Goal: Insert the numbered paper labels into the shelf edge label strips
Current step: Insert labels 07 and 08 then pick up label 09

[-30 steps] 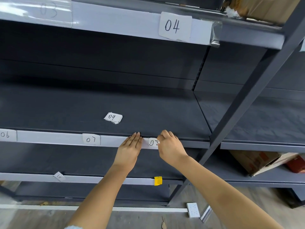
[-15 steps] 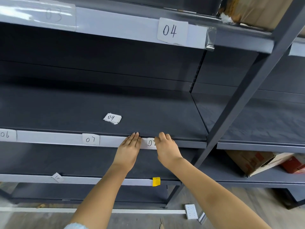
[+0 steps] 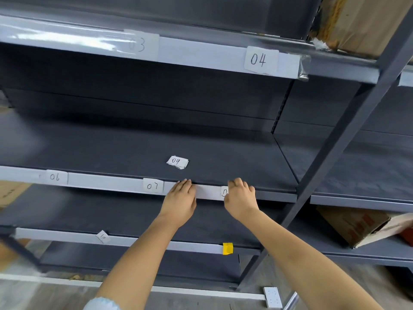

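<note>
Label 08 point(image 3: 224, 192) sits in the middle shelf's label strip point(image 3: 111, 183), at its right end, half covered by the right hand point(image 3: 240, 199); only the first digit is readable, the rest is inferred from 06 point(image 3: 55, 176) and 07 point(image 3: 153, 186) seated further left in the same strip.

Key relation: the strip's long axis runs left-right along the shelf edge, and the label lies between the two hands, touching the right one and apart from the left one. The right hand is the nearer and is judged the working hand; its fingers are curled over the strip's top lip at the label, apparently pinching or pressing the label's right part. The left hand point(image 3: 180, 199) is laid flat on the strip with fingers straight and together, just right of 07, judged to steady the strip.

The next move is judged to be along that axis or downward into the channel: seating the label's hidden right edge.

The spare stack topped by 09 point(image 3: 177, 162) lies on the shelf board just behind the strip, nearer the left hand.

Hidden or unclear:
- the label's right half and right fingertips' contact; true pinch versus press cannot be told
- whether the label is fully behind the strip's clear cover
- 03 point(image 3: 137, 44) on the upper strip is washed out by glare; 04 point(image 3: 259, 59) is clear
- label 10 point(image 3: 102, 237) on the lower strip sits tilted, seating uncertain
</note>
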`<state>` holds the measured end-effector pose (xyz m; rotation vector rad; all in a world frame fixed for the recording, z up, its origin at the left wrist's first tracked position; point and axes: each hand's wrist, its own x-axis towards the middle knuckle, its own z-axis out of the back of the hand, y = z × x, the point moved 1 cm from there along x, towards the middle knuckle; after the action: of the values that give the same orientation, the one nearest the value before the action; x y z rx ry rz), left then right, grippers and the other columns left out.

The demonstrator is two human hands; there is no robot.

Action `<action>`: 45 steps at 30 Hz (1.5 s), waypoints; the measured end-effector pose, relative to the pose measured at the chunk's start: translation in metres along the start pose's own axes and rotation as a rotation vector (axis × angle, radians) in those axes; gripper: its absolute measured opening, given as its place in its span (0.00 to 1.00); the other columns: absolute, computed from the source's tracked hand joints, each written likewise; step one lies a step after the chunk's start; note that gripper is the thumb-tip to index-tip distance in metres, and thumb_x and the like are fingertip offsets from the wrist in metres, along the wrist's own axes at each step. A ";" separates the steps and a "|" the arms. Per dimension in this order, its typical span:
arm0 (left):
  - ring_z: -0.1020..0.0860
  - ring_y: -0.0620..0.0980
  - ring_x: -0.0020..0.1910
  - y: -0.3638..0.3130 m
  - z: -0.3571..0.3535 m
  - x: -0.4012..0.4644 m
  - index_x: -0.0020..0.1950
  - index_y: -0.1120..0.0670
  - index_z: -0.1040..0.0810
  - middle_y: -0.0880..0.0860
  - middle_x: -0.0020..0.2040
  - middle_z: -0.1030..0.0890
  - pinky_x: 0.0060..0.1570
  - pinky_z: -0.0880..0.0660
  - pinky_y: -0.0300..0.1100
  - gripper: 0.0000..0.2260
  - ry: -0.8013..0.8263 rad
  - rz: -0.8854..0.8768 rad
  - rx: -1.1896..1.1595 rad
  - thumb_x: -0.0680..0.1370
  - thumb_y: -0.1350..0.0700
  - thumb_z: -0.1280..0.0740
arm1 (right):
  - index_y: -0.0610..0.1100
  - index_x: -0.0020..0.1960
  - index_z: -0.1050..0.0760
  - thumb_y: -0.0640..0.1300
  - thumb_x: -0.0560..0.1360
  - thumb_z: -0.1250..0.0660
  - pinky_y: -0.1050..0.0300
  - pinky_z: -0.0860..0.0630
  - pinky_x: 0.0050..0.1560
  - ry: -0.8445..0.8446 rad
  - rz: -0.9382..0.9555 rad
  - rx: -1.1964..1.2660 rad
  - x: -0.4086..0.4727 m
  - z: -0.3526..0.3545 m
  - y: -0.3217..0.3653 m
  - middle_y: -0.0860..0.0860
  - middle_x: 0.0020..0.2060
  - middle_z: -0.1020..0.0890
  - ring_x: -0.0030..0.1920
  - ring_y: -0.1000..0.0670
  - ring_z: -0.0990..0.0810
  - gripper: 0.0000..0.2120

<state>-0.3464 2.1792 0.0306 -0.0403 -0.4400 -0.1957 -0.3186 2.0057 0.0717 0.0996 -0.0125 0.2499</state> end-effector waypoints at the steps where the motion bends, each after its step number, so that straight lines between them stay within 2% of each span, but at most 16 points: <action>1: 0.16 0.56 0.44 0.008 0.006 -0.004 0.43 0.62 0.17 0.58 0.45 0.16 0.44 0.21 0.49 0.20 -0.006 0.015 0.005 0.54 0.61 0.19 | 0.41 0.66 0.34 0.42 0.78 0.43 0.52 0.37 0.65 -0.001 -0.004 0.021 0.000 0.000 0.007 0.45 0.64 0.31 0.63 0.44 0.31 0.18; 5: 0.16 0.56 0.44 0.041 0.020 -0.024 0.44 0.62 0.17 0.58 0.45 0.16 0.44 0.21 0.48 0.19 0.005 0.066 0.041 0.56 0.60 0.20 | 0.41 0.71 0.39 0.43 0.79 0.44 0.52 0.38 0.66 -0.007 -0.004 0.099 0.000 0.001 0.039 0.44 0.66 0.31 0.65 0.43 0.31 0.22; 7: 0.18 0.57 0.50 0.058 0.023 -0.032 0.49 0.64 0.18 0.60 0.49 0.17 0.52 0.23 0.49 0.17 0.000 0.115 0.043 0.62 0.61 0.23 | 0.41 0.72 0.41 0.43 0.79 0.44 0.52 0.38 0.67 -0.026 0.010 0.131 -0.001 0.000 0.055 0.44 0.66 0.31 0.65 0.43 0.31 0.22; 11: 0.31 0.57 0.68 0.081 0.028 -0.043 0.65 0.63 0.28 0.59 0.66 0.27 0.70 0.40 0.45 0.17 0.076 0.217 0.044 0.78 0.59 0.38 | 0.41 0.73 0.41 0.44 0.79 0.45 0.52 0.40 0.68 -0.002 0.050 0.144 0.001 -0.003 0.077 0.45 0.67 0.32 0.66 0.44 0.32 0.23; 13: 0.29 0.58 0.66 0.088 0.032 -0.044 0.62 0.64 0.25 0.60 0.63 0.24 0.68 0.37 0.46 0.15 0.079 0.232 0.025 0.76 0.60 0.36 | 0.41 0.73 0.41 0.44 0.79 0.45 0.52 0.40 0.67 0.016 0.062 0.145 0.010 -0.002 0.085 0.45 0.67 0.32 0.67 0.44 0.33 0.23; 17: 0.18 0.60 0.49 0.103 0.030 -0.041 0.47 0.65 0.18 0.62 0.49 0.17 0.50 0.23 0.51 0.16 0.084 0.195 0.009 0.62 0.62 0.23 | 0.40 0.72 0.39 0.46 0.80 0.46 0.52 0.39 0.66 0.044 0.066 0.144 0.033 0.000 0.097 0.46 0.67 0.32 0.67 0.45 0.33 0.22; 19: 0.22 0.59 0.58 0.111 0.031 -0.035 0.56 0.65 0.21 0.62 0.58 0.21 0.60 0.28 0.49 0.17 0.080 0.209 0.001 0.70 0.60 0.28 | 0.40 0.71 0.38 0.47 0.80 0.45 0.51 0.38 0.66 0.051 0.072 0.140 0.048 0.000 0.103 0.46 0.67 0.32 0.67 0.45 0.33 0.21; 21: 0.34 0.55 0.70 0.121 0.027 -0.025 0.69 0.63 0.32 0.59 0.70 0.32 0.71 0.43 0.44 0.20 0.108 0.216 0.035 0.79 0.56 0.41 | 0.41 0.69 0.36 0.48 0.80 0.44 0.51 0.37 0.65 0.048 0.082 0.161 0.064 -0.002 0.107 0.46 0.65 0.30 0.66 0.45 0.32 0.20; 23: 0.38 0.53 0.73 0.135 0.023 -0.014 0.72 0.61 0.37 0.57 0.73 0.36 0.73 0.47 0.44 0.21 0.083 0.208 0.061 0.81 0.54 0.44 | 0.42 0.69 0.35 0.49 0.80 0.43 0.51 0.36 0.63 0.043 0.094 0.188 0.084 -0.003 0.110 0.46 0.64 0.29 0.64 0.46 0.30 0.20; 25: 0.29 0.55 0.67 0.148 0.022 0.000 0.66 0.64 0.28 0.60 0.67 0.27 0.69 0.38 0.46 0.20 0.087 0.174 0.083 0.77 0.55 0.35 | 0.43 0.72 0.38 0.51 0.80 0.43 0.51 0.36 0.65 0.079 0.086 0.186 0.102 -0.004 0.113 0.46 0.66 0.30 0.66 0.46 0.31 0.23; 27: 0.19 0.56 0.52 0.166 0.020 0.019 0.51 0.64 0.18 0.60 0.52 0.17 0.55 0.24 0.48 0.19 0.065 0.105 0.104 0.64 0.57 0.23 | 0.43 0.73 0.40 0.52 0.80 0.42 0.50 0.37 0.67 0.120 0.076 0.175 0.122 -0.007 0.114 0.46 0.68 0.32 0.68 0.46 0.33 0.25; 29: 0.16 0.55 0.44 0.181 0.016 0.035 0.44 0.63 0.17 0.58 0.44 0.16 0.46 0.21 0.48 0.19 0.051 0.091 0.110 0.57 0.58 0.20 | 0.44 0.71 0.37 0.53 0.79 0.41 0.51 0.37 0.66 0.146 0.079 0.174 0.136 -0.012 0.114 0.46 0.66 0.30 0.66 0.46 0.32 0.23; 31: 0.16 0.55 0.43 0.191 0.012 0.046 0.44 0.63 0.17 0.58 0.44 0.16 0.45 0.21 0.49 0.18 0.055 0.093 0.108 0.57 0.58 0.20 | 0.45 0.68 0.34 0.53 0.79 0.40 0.53 0.36 0.64 0.136 0.092 0.182 0.144 -0.016 0.114 0.47 0.63 0.27 0.64 0.46 0.30 0.21; 35: 0.17 0.56 0.45 0.206 0.001 0.062 0.45 0.64 0.17 0.60 0.45 0.16 0.47 0.21 0.51 0.18 0.100 0.071 0.090 0.59 0.58 0.20 | 0.46 0.67 0.32 0.55 0.78 0.40 0.55 0.36 0.63 0.099 0.148 0.094 0.155 -0.017 0.113 0.49 0.62 0.25 0.62 0.47 0.28 0.21; 40: 0.18 0.58 0.48 0.214 -0.004 0.067 0.49 0.65 0.18 0.61 0.49 0.17 0.51 0.23 0.52 0.16 0.133 0.060 0.057 0.64 0.59 0.23 | 0.46 0.60 0.28 0.56 0.76 0.39 0.57 0.34 0.53 0.055 0.102 0.159 0.156 -0.013 0.114 0.49 0.56 0.22 0.56 0.45 0.25 0.18; 45: 0.31 0.56 0.68 0.219 -0.002 0.068 0.67 0.63 0.29 0.60 0.68 0.29 0.70 0.41 0.46 0.19 0.167 0.062 0.006 0.79 0.55 0.40 | 0.47 0.62 0.28 0.56 0.76 0.37 0.56 0.32 0.58 0.026 0.131 0.155 0.153 -0.004 0.140 0.49 0.57 0.25 0.55 0.46 0.26 0.19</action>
<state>-0.2423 2.3813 0.0590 -0.0314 -0.2721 -0.1357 -0.2052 2.1786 0.0846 0.2504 0.0262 0.3833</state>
